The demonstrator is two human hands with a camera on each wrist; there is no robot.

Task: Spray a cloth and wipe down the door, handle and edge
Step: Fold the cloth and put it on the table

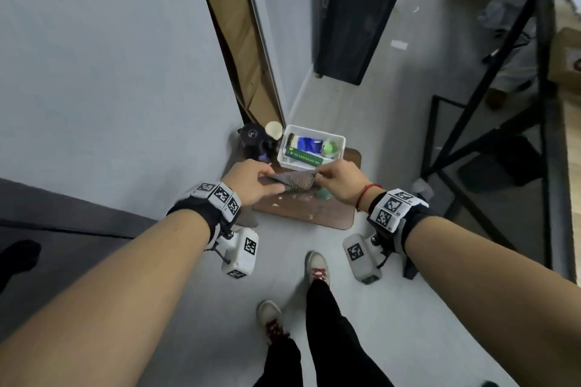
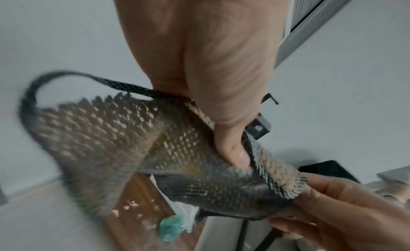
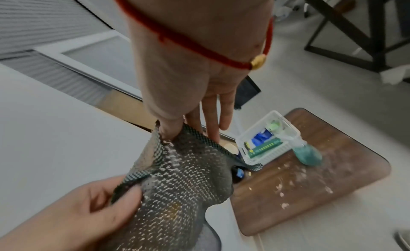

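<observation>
A dark grey cloth with a shiny scale-like weave is stretched between both hands above a low brown wooden board. My left hand pinches one end, and my right hand pinches the other corner with thumb and forefinger. A clear spray bottle with teal liquid lies on the board beside the white basket, partly hidden under the cloth in the head view. The pale grey door stands at the left, its wooden edge running up from the board. No handle is in view.
A white basket with a green box, a blue pack and a green ball sits on the board's far side. A dark round object and a cup stand beside it. Black table legs are at the right. My feet are just behind the board.
</observation>
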